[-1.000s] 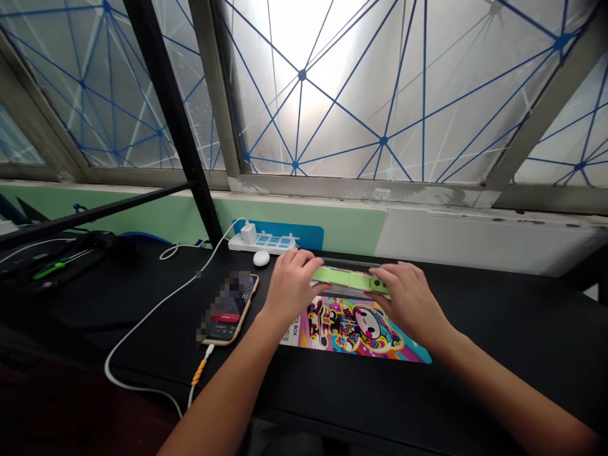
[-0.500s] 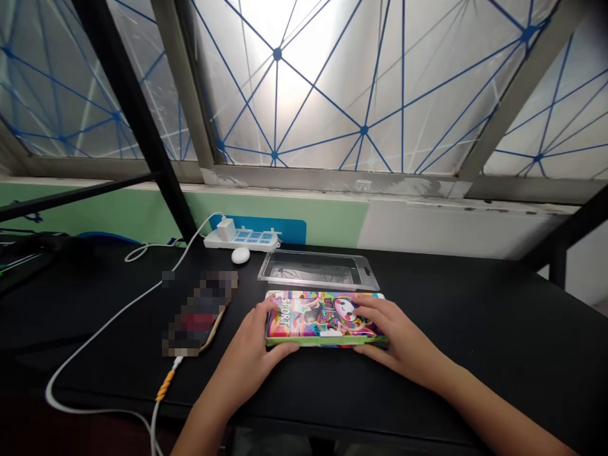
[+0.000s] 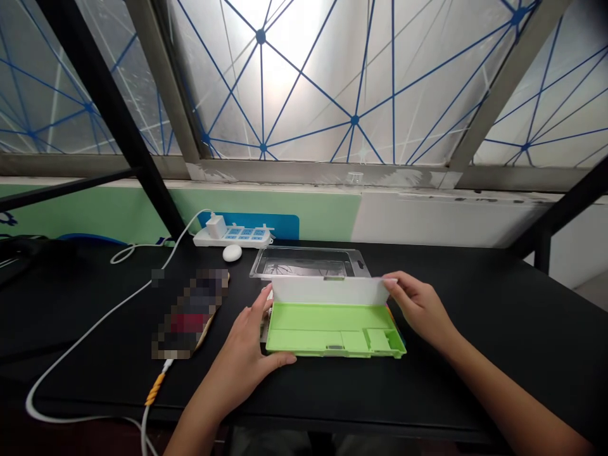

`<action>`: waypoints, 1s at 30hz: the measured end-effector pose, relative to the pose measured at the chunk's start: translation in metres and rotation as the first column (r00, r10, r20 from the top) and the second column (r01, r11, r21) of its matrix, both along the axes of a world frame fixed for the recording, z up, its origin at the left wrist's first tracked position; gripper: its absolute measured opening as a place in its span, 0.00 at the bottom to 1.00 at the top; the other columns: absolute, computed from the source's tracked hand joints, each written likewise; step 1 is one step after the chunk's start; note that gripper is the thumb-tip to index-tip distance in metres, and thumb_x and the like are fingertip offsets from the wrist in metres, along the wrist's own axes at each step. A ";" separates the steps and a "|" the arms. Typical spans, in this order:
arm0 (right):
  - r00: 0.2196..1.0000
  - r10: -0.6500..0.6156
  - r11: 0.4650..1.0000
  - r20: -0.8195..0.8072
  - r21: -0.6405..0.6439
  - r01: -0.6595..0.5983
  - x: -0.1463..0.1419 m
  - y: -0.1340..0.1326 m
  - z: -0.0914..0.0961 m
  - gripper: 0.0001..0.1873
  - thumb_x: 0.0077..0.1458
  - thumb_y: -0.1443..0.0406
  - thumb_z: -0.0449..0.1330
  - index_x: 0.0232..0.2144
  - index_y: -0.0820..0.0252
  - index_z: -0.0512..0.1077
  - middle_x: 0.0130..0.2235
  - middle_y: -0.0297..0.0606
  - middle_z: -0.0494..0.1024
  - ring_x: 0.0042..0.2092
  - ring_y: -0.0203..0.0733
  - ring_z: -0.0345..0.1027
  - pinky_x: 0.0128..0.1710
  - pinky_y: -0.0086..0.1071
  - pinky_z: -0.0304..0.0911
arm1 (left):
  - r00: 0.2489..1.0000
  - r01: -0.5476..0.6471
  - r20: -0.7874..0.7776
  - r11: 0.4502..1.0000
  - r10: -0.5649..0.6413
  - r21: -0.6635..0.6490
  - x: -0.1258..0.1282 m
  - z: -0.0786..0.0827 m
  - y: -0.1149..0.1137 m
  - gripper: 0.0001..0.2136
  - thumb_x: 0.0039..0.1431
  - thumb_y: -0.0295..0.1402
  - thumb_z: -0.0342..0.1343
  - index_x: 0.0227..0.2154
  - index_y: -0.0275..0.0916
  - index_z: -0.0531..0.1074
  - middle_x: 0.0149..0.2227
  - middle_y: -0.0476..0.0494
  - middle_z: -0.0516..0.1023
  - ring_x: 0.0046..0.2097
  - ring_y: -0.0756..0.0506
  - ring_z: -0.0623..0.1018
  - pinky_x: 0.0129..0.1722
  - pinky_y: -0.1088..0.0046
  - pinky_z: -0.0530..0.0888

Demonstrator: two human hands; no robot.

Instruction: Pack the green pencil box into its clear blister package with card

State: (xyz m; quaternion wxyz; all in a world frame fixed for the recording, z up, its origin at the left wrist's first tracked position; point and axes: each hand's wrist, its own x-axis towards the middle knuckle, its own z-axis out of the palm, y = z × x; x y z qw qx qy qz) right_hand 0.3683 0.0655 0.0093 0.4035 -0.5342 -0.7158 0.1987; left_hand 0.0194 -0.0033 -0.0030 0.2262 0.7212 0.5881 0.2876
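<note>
A pencil case lies on the black desk with its lid raised, showing a light green inside divided into compartments. Its white inner lid stands up along the back edge. My left hand grips the left end, thumb along the front edge and fingers up at the lid's left side. With thumb and fingertips, my right hand pinches the lid's upper right corner. Right behind the case lies a clear plastic package tray.
A phone, blurred out, lies to the left with a white charging cable running from it. A white power strip and a white rounded object sit at the back. Black metal posts rise at both sides before the window.
The pencil case, closed before with its colourful printed lid up, is now open. My right hand has moved from the lid's top to its raised corner. The view has shifted slightly.
</note>
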 end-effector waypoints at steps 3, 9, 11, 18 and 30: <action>0.990 -0.053 0.998 -0.127 -0.035 0.049 0.005 0.008 -0.005 0.16 0.62 0.50 0.56 0.44 0.54 0.69 0.28 0.32 0.75 0.27 0.42 0.73 0.29 0.36 0.68 | 1.000 0.010 -0.017 1.000 -0.010 0.007 0.002 0.005 -0.002 0.51 0.53 0.42 0.66 0.71 0.56 0.36 0.64 0.39 0.67 0.65 0.33 0.65 0.61 0.48 0.65; 0.999 0.021 1.000 -0.046 -0.018 -0.022 0.004 0.004 -0.009 0.14 0.64 0.53 0.54 0.43 0.53 0.70 0.33 0.36 0.77 0.32 0.44 0.74 0.33 0.38 0.69 | 0.999 -0.040 0.025 0.999 0.040 -0.012 0.002 0.005 -0.004 0.50 0.54 0.45 0.65 0.71 0.53 0.36 0.62 0.37 0.68 0.63 0.33 0.69 0.58 0.52 0.69; 0.998 0.052 0.999 0.024 0.010 -0.053 0.002 0.000 -0.006 0.13 0.65 0.54 0.53 0.42 0.53 0.72 0.37 0.38 0.78 0.35 0.44 0.74 0.36 0.38 0.69 | 0.997 -0.057 0.057 0.998 0.059 -0.028 0.001 0.003 -0.003 0.50 0.55 0.46 0.64 0.71 0.52 0.35 0.62 0.36 0.68 0.62 0.34 0.69 0.58 0.52 0.68; 0.946 0.259 0.961 0.196 0.040 -0.272 0.004 -0.008 0.001 0.16 0.63 0.53 0.57 0.48 0.52 0.72 0.46 0.43 0.76 0.46 0.48 0.72 0.46 0.41 0.70 | 0.994 -0.111 0.018 0.994 0.110 0.018 0.000 0.001 0.000 0.31 0.58 0.49 0.60 0.63 0.48 0.62 0.58 0.38 0.69 0.60 0.35 0.70 0.60 0.54 0.67; 0.961 0.140 0.980 0.240 -0.171 -0.101 0.005 -0.012 -0.002 0.23 0.59 0.47 0.58 0.51 0.52 0.68 0.35 0.36 0.80 0.27 0.43 0.71 0.26 0.36 0.66 | 0.994 -0.007 -0.112 0.998 0.014 0.062 0.002 0.002 0.002 0.20 0.65 0.49 0.52 0.54 0.46 0.71 0.59 0.42 0.70 0.63 0.36 0.64 0.62 0.53 0.63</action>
